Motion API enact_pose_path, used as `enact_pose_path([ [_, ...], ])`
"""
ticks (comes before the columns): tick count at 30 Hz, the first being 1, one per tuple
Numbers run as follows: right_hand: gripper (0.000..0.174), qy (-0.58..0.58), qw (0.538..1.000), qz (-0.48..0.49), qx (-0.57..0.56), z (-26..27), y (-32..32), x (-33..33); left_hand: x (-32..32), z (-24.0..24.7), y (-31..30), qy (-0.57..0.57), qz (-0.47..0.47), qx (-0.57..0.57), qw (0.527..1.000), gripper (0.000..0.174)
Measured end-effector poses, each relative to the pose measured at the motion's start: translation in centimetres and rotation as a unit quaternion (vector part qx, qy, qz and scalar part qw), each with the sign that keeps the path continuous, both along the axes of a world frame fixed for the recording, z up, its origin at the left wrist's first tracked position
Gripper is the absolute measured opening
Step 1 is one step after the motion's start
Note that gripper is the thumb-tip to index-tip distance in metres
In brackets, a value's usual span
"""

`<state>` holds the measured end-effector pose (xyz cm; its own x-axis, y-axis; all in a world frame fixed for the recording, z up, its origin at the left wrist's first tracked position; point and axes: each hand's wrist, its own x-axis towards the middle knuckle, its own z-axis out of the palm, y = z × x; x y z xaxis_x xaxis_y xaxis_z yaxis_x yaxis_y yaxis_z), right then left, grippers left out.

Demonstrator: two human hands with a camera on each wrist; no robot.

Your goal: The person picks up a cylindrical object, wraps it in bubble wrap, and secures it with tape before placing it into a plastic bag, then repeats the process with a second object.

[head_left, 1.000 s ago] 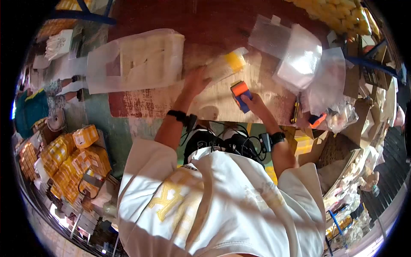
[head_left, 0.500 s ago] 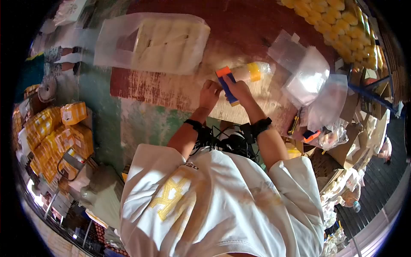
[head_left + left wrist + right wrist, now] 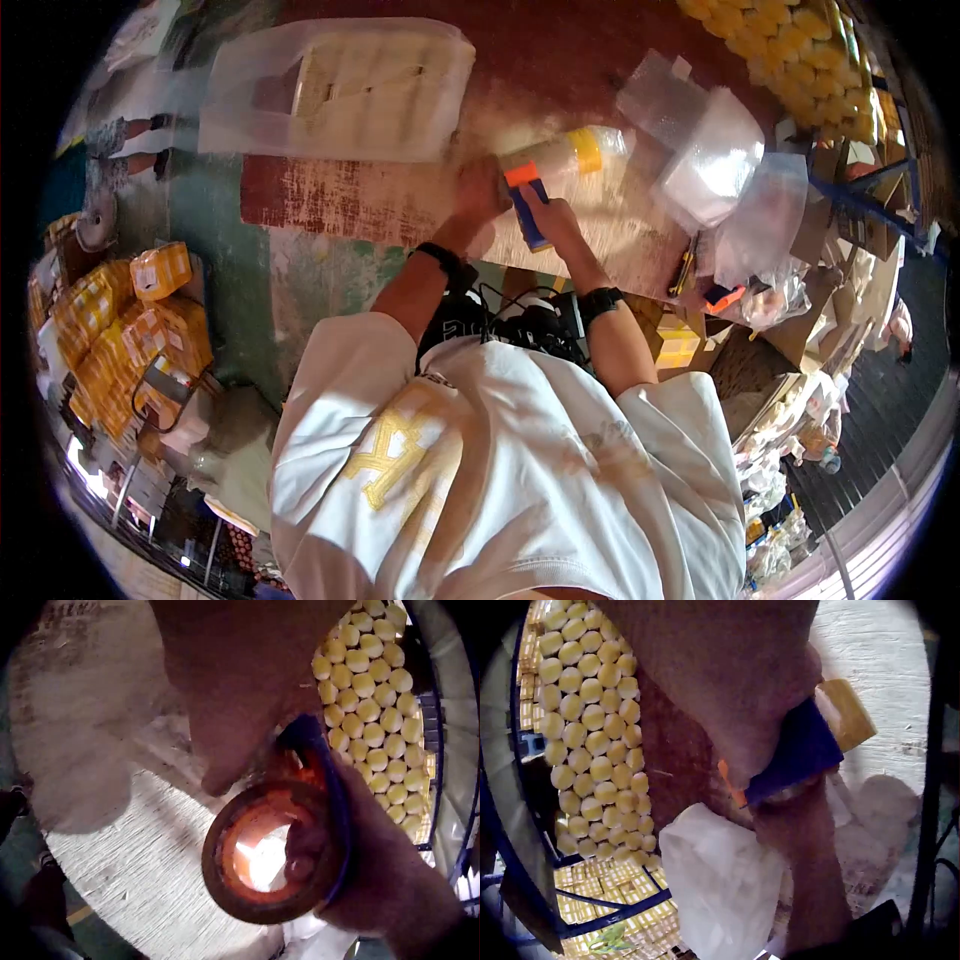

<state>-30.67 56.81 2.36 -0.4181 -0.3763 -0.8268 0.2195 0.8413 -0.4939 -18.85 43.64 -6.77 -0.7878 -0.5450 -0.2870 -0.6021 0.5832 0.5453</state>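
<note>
The right hand (image 3: 558, 228) grips a blue tape dispenser (image 3: 530, 210) with an orange top; in the left wrist view its fingers reach inside the tape roll (image 3: 217, 862). Just left of the dispenser is the left hand (image 3: 480, 200), blurred, its fingers unclear. One left finger points down beside the roll in the left wrist view, where the left hand (image 3: 247, 675) fills the top. A clear package (image 3: 560, 160) with a yellow band (image 3: 586, 150) lies behind the dispenser. The right wrist view shows the dispenser (image 3: 799, 754) between both hands.
A large wrapped pack (image 3: 375, 90) lies at the table's left. Clear plastic bags (image 3: 715, 155), a yellow-and-black cutter (image 3: 684, 265) and an orange-and-black tool (image 3: 723, 297) are at the right. Yellow rolls (image 3: 790, 50) are stacked behind; taped parcels (image 3: 160, 272) stand at the left.
The left hand has left the package's near end and come beside the dispenser, then shifted slightly left. The right hand has brought the dispenser left, in front of the package. The head view has shifted.
</note>
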Motion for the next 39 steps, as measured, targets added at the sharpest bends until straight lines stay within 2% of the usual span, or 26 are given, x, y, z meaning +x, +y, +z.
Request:
enact_pose_path([
  [4, 0.075, 0.006, 1.000, 0.013, 0.011, 1.1, 0.2, -0.6, -0.6, 2.5, -3.7, -0.004, -0.049, 0.185, 0.982, 0.096],
  [8, 0.077, 0.000, 0.998, 0.037, 0.047, 2.5, -0.5, -1.3, -0.1, 3.2, -2.5, 0.051, -0.005, 0.008, 0.999, 0.106],
  [10, 0.075, 0.044, 0.993, 0.084, 0.066, 0.2, 0.0, -1.2, 0.2, 3.5, 0.9, 0.078, 0.058, -0.136, 0.986, 0.108],
  [11, 0.074, 0.068, 0.989, 0.109, 0.075, -1.2, 0.2, -1.5, -0.1, 3.8, 1.6, 0.065, 0.061, -0.154, 0.984, 0.107],
  [13, 0.076, 0.053, 0.994, 0.079, 0.059, 0.1, -0.3, -1.5, 0.0, 4.5, 3.2, 0.031, 0.066, -0.181, 0.981, 0.104],
  [16, 0.078, 0.075, 0.994, 0.062, 0.056, -1.1, -0.7, -1.4, -1.2, -0.8, 2.4, 0.047, 0.142, 0.012, 0.989, 0.103],
  [18, 0.079, 0.086, 0.993, 0.057, 0.054, -2.1, -0.7, -1.3, -1.3, -3.6, 0.5, 0.066, 0.083, 0.014, 0.994, 0.108],
  [19, 0.079, 0.092, 0.990, 0.098, 0.039, -0.8, -0.9, -1.6, -0.9, -4.0, -0.7, 0.063, 0.065, 0.037, 0.995, 0.110],
  [21, 0.080, 0.074, 0.990, 0.108, 0.043, 0.3, -0.7, -2.1, -0.7, -3.6, -3.3, 0.046, 0.041, 0.108, 0.992, 0.113],
  [24, 0.080, 0.112, 0.980, 0.151, 0.059, -0.6, -1.2, -2.9, -1.1, -0.8, -4.5, 0.046, 0.037, 0.107, 0.992, 0.115],
  [26, 0.080, 0.126, 0.975, 0.171, 0.061, -0.8, -2.0, -3.1, -1.0, 1.5, -2.7, 0.078, 0.048, -0.041, 0.995, 0.113],
  [29, 0.079, 0.108, 0.978, 0.168, 0.061, -0.4, -2.5, -3.2, -1.9, 7.2, 0.2, -0.061, 0.056, -0.162, 0.983, 0.109],
  [32, 0.077, 0.099, 0.983, 0.147, 0.055, -0.9, -2.0, -3.2, -2.2, 1.1, -0.6, 0.003, 0.117, -0.024, 0.993, 0.103],
  [35, 0.075, 0.064, 0.988, 0.134, 0.042, -0.7, -1.4, -3.1, -1.5, 2.1, -3.7, 0.058, 0.019, 0.130, 0.990, 0.096],
  [37, 0.074, 0.004, 0.992, 0.119, 0.047, 0.7, -1.3, -3.9, -0.7, 3.2, -7.5, 0.070, -0.139, 0.297, 0.942, 0.097],
  [39, 0.074, 0.055, 0.983, 0.163, 0.069, 0.2, -1.2, -4.0, -0.8, 3.5, -6.6, 0.080, -0.113, 0.274, 0.952, 0.100],
])
